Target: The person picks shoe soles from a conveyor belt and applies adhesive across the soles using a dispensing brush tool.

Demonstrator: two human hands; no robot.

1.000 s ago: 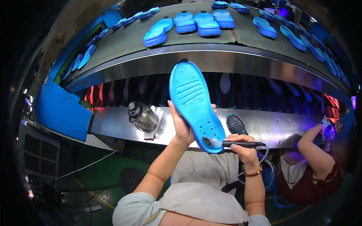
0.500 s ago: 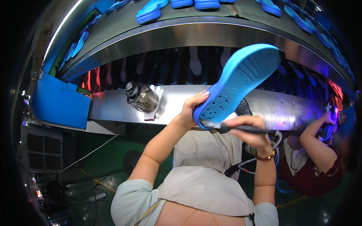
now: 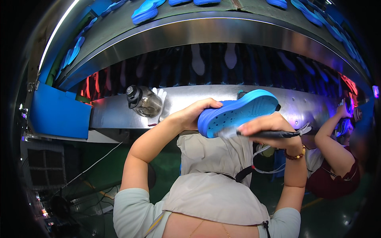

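My left hand (image 3: 198, 112) grips the heel end of a blue shoe sole (image 3: 242, 112), thumb on its upper edge. The sole is tilted, its face with small holes and grooves turned toward me, toe pointing right. In my right hand (image 3: 270, 131) is a brush (image 3: 254, 133) with a dark handle; its pale bristle end, smeared by motion, is at the sole's heel part. Whether the bristles touch the surface I cannot tell. A cord or thin hose shows beside the handle's rear end. Part of a dark object shows behind the sole on the metal ledge.
On the metal ledge (image 3: 111, 113) stand a dark translucent bottle (image 3: 146, 103) and a white glove (image 3: 162, 96) beside it. Beyond, a conveyor belt (image 3: 182, 12) carries several blue soles (image 3: 146, 11). At the right sits a co-worker (image 3: 333, 158), a hand near purple-lit pieces.
The sole has come lower and tipped flatter, its toe dropping toward the ledge. My right hand with the brush has shifted slightly, and the bristle end is now over the heel's holed area.
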